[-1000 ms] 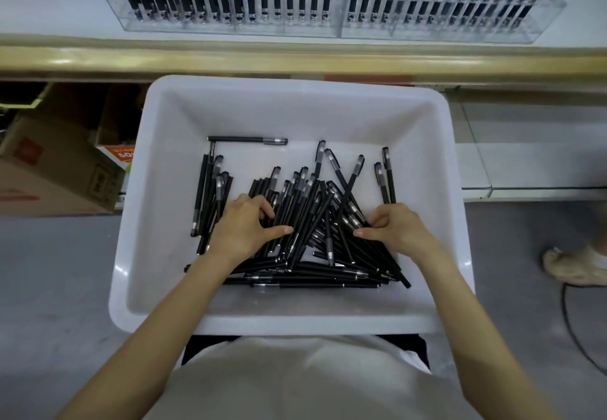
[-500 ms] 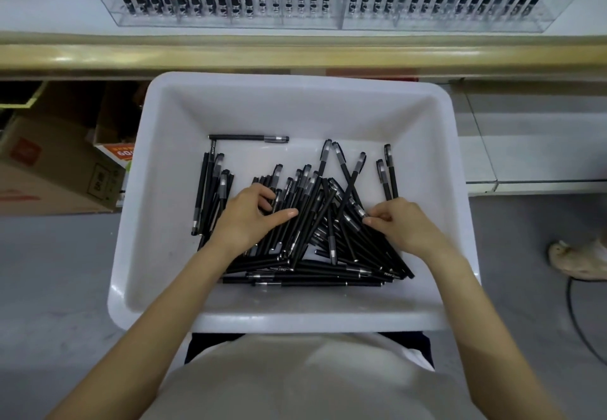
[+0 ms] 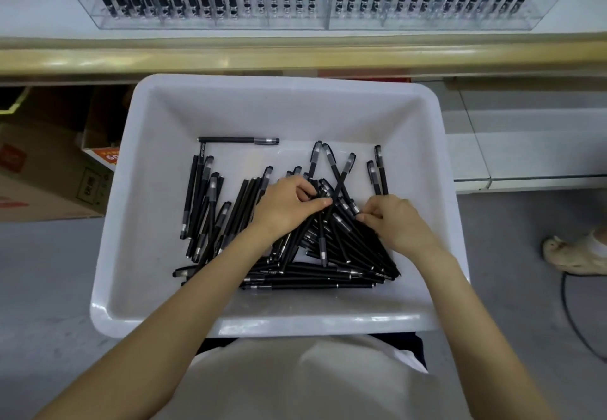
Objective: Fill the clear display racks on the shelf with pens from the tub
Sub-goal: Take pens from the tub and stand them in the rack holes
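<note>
— What were the hands doing?
— The left hand [image 3: 285,206] sat near the middle of the frame. Its fingers curled down into the heap of pens [image 3: 328,255] and closed around a few black barrels, with the thumb stretched along the top. The right hand [image 3: 394,222], just to its right, had its fingertips bent in, pinching pens from the same heap. How many each held, I could not tell.
— Were the two hands touching?
— Near, but apart. A few crossed pens stuck out between them, caps pointing toward the top of the frame.
— Where did the other pens lie?
— All inside the white tub [image 3: 262,324] in the centre of the frame. The heap filled its lower middle. A looser row [image 3: 203,203] lay at the left and a pair [image 3: 377,173] at the upper right. A lone pen [image 3: 236,140] lay crosswise near the tub's upper wall, at the top end of the row.
— And the racks?
— Two clear display racks [image 3: 203,24] stood side by side on the shelf [image 3: 39,9] along the top edge, meeting near the middle, with rows of black pens in their slots.
— Anything around the tub?
— A cardboard box [image 3: 39,183] at the left, below the shelf. At the right edge a shoe [image 3: 571,255] rested on the grey floor [image 3: 49,272], with a dark cable [image 3: 571,321] just below it.
</note>
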`<state>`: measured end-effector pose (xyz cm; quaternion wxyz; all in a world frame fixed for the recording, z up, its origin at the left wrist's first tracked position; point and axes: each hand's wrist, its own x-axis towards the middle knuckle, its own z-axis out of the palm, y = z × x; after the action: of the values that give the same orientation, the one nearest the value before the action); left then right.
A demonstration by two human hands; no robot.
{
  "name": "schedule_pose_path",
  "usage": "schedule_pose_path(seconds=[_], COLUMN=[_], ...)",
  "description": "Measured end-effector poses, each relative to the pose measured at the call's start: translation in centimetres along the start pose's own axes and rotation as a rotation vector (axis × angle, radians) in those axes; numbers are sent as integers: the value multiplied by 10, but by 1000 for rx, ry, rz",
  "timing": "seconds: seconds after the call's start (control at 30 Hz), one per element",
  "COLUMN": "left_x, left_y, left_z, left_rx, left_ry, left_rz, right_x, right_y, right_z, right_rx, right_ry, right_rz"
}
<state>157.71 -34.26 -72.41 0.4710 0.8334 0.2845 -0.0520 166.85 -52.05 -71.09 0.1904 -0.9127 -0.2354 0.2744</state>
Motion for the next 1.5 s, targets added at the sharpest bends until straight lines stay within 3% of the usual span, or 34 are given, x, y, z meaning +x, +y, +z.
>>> schedule_pose_path(seconds=[0.13,0.43,0.6,0.7,0.83,0.93,1.13,1.3,1.5], left_x=[25,66,72,73,58,39,10,-3,-2], left_y=[17,44,43,45,55,65,82,91,92], left_z=[5,25,34,30,2,-28,-108,-175,-223], left_rx=[27,356,418,318,-42,-248,-406,-474,-501], left_ry=[58,-14,-39,-93,-132,-122,12,181,312], left_rz=[7,-27,-46,-50,16,20,143,253,285], right_x=[0,8,12,11,7,8,12,23,52], right_y=[0,3,5,4,-2,-14,-73,-145,-219], right_z=[0,3,3,2,-4,-20,-77,-122,-163], right_rx=[18,58,71,79,200,448,830,764,775], right_ry=[6,44,59,67,128,173,121,148,125], right_rz=[34,113,126,119,43,15,-128,-427,-537])
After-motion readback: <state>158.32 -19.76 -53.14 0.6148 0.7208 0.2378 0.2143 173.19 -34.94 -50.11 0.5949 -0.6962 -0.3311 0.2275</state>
